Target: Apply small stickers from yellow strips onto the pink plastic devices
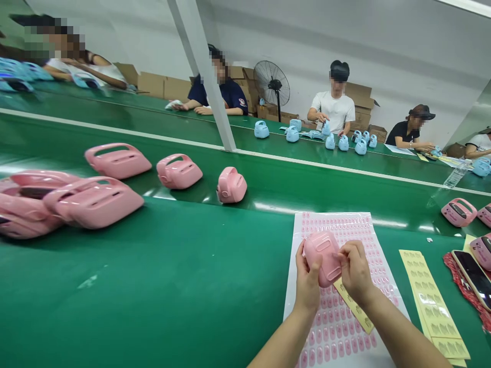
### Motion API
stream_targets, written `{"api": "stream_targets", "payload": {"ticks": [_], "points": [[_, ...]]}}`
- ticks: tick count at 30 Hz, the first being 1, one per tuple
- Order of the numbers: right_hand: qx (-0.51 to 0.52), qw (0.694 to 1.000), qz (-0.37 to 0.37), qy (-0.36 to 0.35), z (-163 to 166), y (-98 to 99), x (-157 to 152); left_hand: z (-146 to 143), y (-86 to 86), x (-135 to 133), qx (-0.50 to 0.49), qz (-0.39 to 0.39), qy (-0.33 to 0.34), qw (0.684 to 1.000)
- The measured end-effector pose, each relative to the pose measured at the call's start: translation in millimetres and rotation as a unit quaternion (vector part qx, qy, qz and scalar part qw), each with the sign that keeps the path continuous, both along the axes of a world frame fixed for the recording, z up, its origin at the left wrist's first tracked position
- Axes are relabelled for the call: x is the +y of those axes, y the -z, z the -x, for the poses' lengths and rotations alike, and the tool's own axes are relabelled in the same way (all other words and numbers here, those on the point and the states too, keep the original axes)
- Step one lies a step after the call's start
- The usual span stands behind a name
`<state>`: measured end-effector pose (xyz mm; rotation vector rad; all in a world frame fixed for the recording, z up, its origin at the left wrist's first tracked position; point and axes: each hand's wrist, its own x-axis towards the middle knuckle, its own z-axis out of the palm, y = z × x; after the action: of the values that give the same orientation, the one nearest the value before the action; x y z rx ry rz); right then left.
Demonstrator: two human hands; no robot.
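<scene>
My left hand [307, 278] grips a pink plastic shell [323, 255] from its left side, above a white sheet of pink stickers [337, 327] on the green bench. On the shell's right edge my right hand [355, 271] is pinched, fingers pressed against it. A yellow sticker strip [355, 306] pokes out from under that hand; whether the fingers hold it I cannot tell.
Several pink shells [94, 202] lie on the green conveyor belt [153, 286] to the left. Yellow label sheets [433, 301], a phone [473, 276] on red cloth and more pink shells [458, 212] sit at right. Other people work with blue shells [291, 134] across the far belt.
</scene>
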<state>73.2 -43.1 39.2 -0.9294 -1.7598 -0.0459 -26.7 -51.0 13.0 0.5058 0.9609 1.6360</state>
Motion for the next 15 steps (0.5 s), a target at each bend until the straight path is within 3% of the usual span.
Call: {"api": "stream_targets", "payload": {"ticks": [3,6,10,15], "points": [[0.086,0.995,0.024,0.041,-4,-9.2,1,3,-4.1,1,-0.046,0.014,0.013,0.999],[0.113,0.991,0.026,0.072,-12,-10.5,5,12,-8.8,3,-0.169,0.033,0.050,0.984],[0.034,0.996,-0.039,0.077,-23,5.1,12,27,-4.7,5,-0.327,0.008,0.121,0.937],[-0.026,0.993,-0.065,0.096,-26,23.5,16,41,10.1,6,-0.387,-0.057,0.230,0.891]]}}
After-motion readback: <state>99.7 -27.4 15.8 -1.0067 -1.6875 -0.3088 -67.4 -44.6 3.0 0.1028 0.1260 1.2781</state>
